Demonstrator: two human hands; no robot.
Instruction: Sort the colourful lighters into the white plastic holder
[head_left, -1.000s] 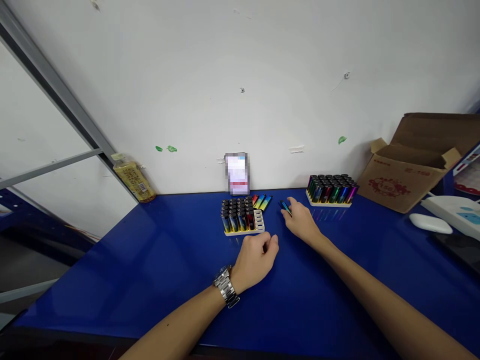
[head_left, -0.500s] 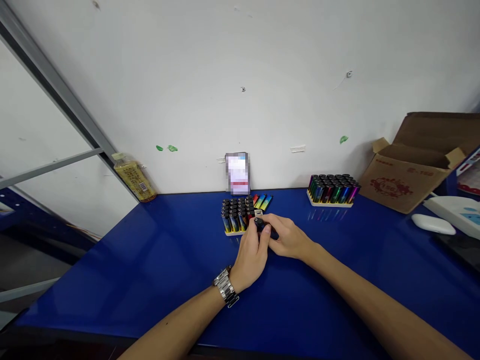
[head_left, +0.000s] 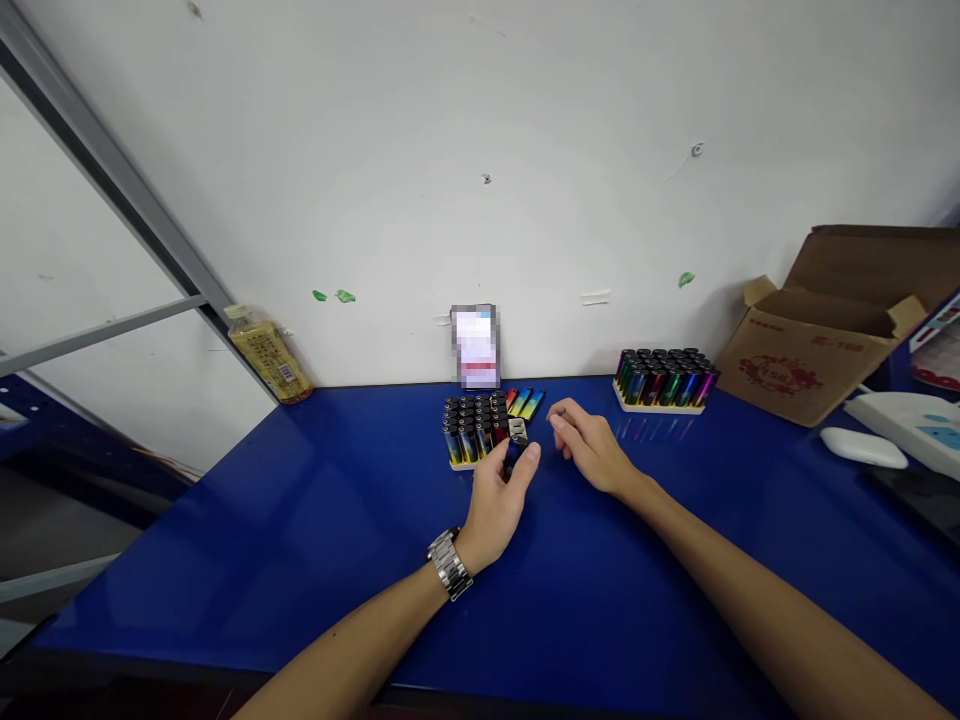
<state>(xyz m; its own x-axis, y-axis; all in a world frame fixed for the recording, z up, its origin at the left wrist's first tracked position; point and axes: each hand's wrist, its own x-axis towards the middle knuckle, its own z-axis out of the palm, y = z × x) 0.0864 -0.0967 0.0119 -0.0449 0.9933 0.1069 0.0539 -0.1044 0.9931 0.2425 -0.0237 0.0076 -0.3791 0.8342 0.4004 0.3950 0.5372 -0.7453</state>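
Now your left hand (head_left: 491, 510) is closed round the barrel of a dark lighter (head_left: 514, 458), keeping it nearly upright right against the open slots of a cream tray (head_left: 457, 466) packed with black-topped lighters (head_left: 469, 420); your right hand (head_left: 589, 450) sits apart, loosely curled, and whether it pinches anything can't be told; a second full tray (head_left: 660, 409) stands further right on the blue counter (head_left: 300, 520).
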